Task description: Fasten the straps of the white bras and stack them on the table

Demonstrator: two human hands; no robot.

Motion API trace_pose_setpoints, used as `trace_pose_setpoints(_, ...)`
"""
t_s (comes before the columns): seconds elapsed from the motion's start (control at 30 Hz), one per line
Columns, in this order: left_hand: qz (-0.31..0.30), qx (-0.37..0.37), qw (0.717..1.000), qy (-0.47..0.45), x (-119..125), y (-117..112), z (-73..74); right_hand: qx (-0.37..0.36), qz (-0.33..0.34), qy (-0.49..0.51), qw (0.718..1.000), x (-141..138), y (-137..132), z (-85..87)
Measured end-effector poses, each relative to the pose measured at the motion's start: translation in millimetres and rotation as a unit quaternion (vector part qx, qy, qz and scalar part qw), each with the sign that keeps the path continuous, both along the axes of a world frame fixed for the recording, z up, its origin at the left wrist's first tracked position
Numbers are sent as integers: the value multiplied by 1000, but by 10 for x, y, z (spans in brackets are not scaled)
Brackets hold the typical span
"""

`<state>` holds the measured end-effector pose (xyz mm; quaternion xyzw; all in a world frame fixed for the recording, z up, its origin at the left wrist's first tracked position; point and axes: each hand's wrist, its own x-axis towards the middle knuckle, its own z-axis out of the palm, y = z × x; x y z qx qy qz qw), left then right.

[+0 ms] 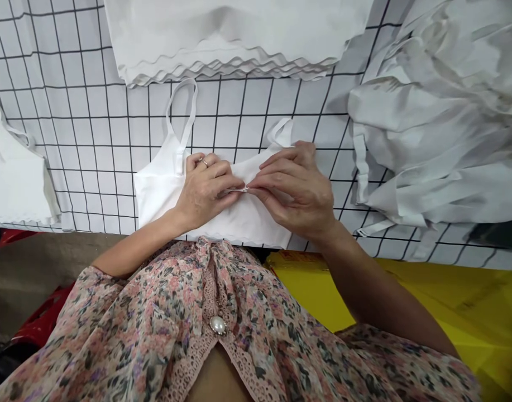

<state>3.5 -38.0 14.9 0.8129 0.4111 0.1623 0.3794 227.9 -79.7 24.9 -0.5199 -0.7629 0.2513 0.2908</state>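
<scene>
Pinching away at the middle of a white cropped cami top (159, 190) here, and it's fiddly-looking work. The top lies flat on a white board with a black grid (92, 139), right at the edge nearest the person, with its two thin straps (181, 111) pointing away and its scalloped hem toward the body. The left hand (205, 190), with a ring on one finger, presses down on the cloth, and the right hand (293, 187) comes in from the other side, so the two nearly meet at the centre front. The step in hand looks like working on that one small spot at the centre. Both sets of fingers are mostly closed and curled in, not spread. The left fingertips (239, 183) and right fingertips (250, 187) come together on a small silvery sliver (238, 190), which might be a pin, though it's too small to say for sure. The fingers also rest on the fabric around it. Up top sits a stack of scalloped white fabric (226, 39), a pile of white strips (440, 123) lies to the right, and another white top (13, 178) lies off to the left. Below the board there's a yellow surface (406, 296), and the person's floral blouse (113, 329) fills the bottom of the view.
</scene>
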Motion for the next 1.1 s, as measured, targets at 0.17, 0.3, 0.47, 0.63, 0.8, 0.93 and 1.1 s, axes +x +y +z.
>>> trace_pose_setpoints(0.17, -12, 2, 1000, -18, -6, -3, -1, 20, -15, 16, 1000, 4, -129, -18)
trace_pose_setpoints(0.3, -20, -7, 1000, -6, 2, 3, 9, 78, -18, 36, 996, -14, -229, -44)
trace_pose_setpoints(0.47, -26, 25, 999, -21, -20, 1, -18, 124, -21, -43, 991, -15, -267, -139)
trace_pose_setpoints(0.63, -33, 140, 989, -36, -55, -5, -111, 203, -38, -18, 978, -9, -180, -118)
trace_pose_setpoints(0.8, -42, 172, 984, -29, -63, -6, -158, 160, -11, 2, 987, -24, -138, -11)
trace_pose_setpoints(0.93, -43, 175, 983, -35, -60, -14, -163, 195, -31, -19, 980, -66, -157, -46)
trace_pose_setpoints(1.1, -43, 190, 980, -37, -51, -14, -157, 213, -38, -17, 976, -71, -190, -104)
